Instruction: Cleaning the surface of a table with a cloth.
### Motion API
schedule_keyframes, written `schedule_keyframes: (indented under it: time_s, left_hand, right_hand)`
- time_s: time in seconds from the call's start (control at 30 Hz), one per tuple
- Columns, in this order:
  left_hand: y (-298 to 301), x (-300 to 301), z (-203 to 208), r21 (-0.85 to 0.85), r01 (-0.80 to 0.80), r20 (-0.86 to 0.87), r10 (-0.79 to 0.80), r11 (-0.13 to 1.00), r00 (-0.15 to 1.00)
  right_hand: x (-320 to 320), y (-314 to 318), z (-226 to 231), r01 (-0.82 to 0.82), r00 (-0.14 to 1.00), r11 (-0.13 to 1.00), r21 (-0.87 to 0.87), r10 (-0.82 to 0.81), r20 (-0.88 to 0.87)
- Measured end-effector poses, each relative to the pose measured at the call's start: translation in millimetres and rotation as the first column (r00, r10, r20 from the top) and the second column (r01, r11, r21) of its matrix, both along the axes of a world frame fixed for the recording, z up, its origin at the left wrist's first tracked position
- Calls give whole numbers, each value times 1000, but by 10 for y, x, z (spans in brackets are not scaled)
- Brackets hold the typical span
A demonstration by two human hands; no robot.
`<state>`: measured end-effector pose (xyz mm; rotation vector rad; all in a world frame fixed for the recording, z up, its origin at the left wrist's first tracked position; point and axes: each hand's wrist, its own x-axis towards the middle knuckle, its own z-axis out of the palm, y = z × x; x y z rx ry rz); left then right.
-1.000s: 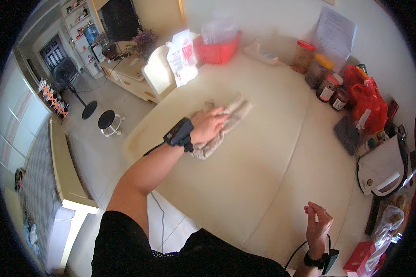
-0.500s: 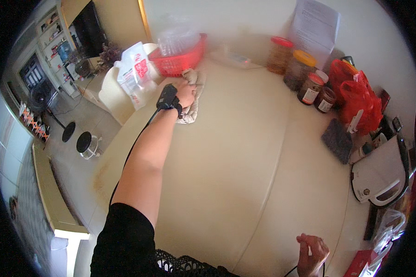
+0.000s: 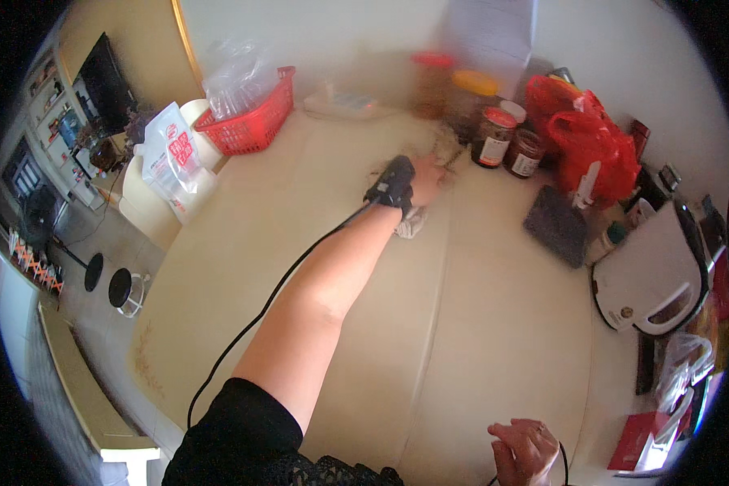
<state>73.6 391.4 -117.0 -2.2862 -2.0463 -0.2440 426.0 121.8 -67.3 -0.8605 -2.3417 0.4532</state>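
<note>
My left hand [image 3: 429, 180] reaches across the cream tabletop [image 3: 340, 267] and presses down on a pale patterned cloth [image 3: 413, 223]. Its fingers and most of the cloth are blurred by motion, and the hand covers part of the cloth. A black device [image 3: 394, 183] with a cable is strapped at that wrist. Just beyond the hand stand a dark jar with a red lid [image 3: 494, 138] and a smaller dark jar [image 3: 525, 154]. Low at the right, my right hand [image 3: 526, 452] hovers near the table's front edge, fingers loosely curled in, with nothing visible in them.
Along the wall are a yellow-lidded jar [image 3: 473, 85], red plastic bags [image 3: 595, 150] and a red basket [image 3: 255, 121]. A dark grey cloth-like pad [image 3: 556, 227] and a white hinged appliance [image 3: 648, 271] line the right side. Chairs [image 3: 142, 202] stand at the left edge.
My left hand has swept right with the cloth, from beside the red basket toward the jars. The view has shifted right. My right hand stays low, its fingers still curled.
</note>
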Motion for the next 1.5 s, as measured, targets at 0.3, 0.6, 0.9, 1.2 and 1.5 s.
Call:
schedule_keyframes:
  time_s: [0.3,0.6,0.9,1.2,1.5]
  left_hand:
    - [-977,1049,-154,10,308,171,-305,951,937]
    - [-2448,1652,37,90,520,2,-522,849,853]
    - [-2466,1703,83,-38,671,-56,-672,740,738]
    - [-907,1855,-344,207,487,233,-526,849,818]
    - [-220,1903,-199,168,176,225,-211,970,951]
  right_hand:
    - [189,178,-93,204,977,959,198,-187,-98]
    - [453,261,8,512,723,847,-144,-516,-459]
    - [407,330,-8,473,789,870,-137,-488,-374]
    - [359,315,-24,466,794,877,-113,-472,-384]
    - [362,289,-54,414,840,909,-48,-401,-365]
